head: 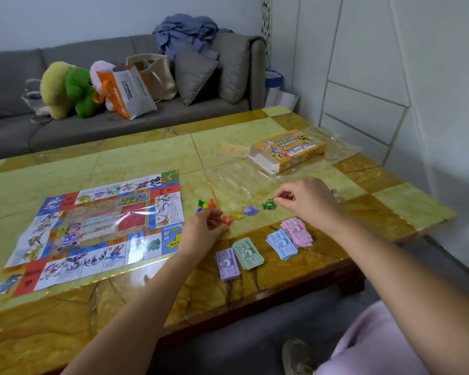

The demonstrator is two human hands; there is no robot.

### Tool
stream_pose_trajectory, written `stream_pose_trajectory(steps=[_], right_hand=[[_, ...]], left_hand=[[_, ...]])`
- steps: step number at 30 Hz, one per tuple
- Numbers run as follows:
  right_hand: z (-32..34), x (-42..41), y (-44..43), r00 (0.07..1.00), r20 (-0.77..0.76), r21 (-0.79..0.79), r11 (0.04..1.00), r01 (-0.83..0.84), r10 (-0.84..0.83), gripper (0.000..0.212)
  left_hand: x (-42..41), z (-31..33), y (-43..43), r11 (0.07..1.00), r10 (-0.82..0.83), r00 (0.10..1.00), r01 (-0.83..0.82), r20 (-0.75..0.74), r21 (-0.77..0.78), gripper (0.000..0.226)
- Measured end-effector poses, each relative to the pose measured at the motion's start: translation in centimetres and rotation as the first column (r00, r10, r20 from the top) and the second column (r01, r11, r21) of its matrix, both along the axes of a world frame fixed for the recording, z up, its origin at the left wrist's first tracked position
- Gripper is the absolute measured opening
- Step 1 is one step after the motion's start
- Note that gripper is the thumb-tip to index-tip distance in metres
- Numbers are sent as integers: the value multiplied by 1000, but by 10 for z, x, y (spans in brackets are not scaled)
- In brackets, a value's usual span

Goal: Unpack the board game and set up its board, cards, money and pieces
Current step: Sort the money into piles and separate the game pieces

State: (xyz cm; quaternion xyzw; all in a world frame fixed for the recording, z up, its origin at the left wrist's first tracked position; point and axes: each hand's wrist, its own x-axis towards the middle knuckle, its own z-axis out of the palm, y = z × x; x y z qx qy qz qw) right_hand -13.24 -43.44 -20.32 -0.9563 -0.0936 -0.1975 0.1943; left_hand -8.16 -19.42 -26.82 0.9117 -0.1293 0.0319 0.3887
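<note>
R hand [306, 196] pinches a green piece [271, 199] just over the green heap [268, 205]. Best drop it low and keep colours apart. L hand [203, 226] is curled at the orange heap [226, 219], can't tell if holding. Board [92, 228] lies flat toward the table [146, 152] left edge, money stacks [248, 253] along the front edge. Box [290, 151] at far right corner, end open, nothing visible inside.

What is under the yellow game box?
A crinkly clear plastic sheet spreads out from under the yellow game box, lying on the table. The box covers the spot right beneath it, so anything else there cannot be seen.
</note>
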Motion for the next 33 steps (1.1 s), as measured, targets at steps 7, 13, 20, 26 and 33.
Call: stream_pose_trajectory(steps=[7, 13, 20, 26, 33], right_hand=[[-23, 37, 37, 995, -96, -216, 975, -49, 29, 18], [-31, 51, 43, 986, -164, -297, 953, -56, 7, 23], [-33, 52, 40, 983, -183, -266, 963, -40, -10, 24], [-38, 53, 38, 961, -266, -275, 949, -156, 80, 33], [-33, 53, 40, 966, -246, -306, 940, -151, 75, 24]], left_hand=[[0, -2, -6, 947, -141, 988, 115, 66, 300, 48], [1, -8, -4, 963, -125, 987, 96, 101, 253, 36], [5, -12, -3, 983, -108, 988, 89, 112, 158, 25], [5, -12, -4, 984, -109, 989, 92, 104, 154, 25], [3, -8, -3, 984, -105, 990, 89, 97, 153, 26]])
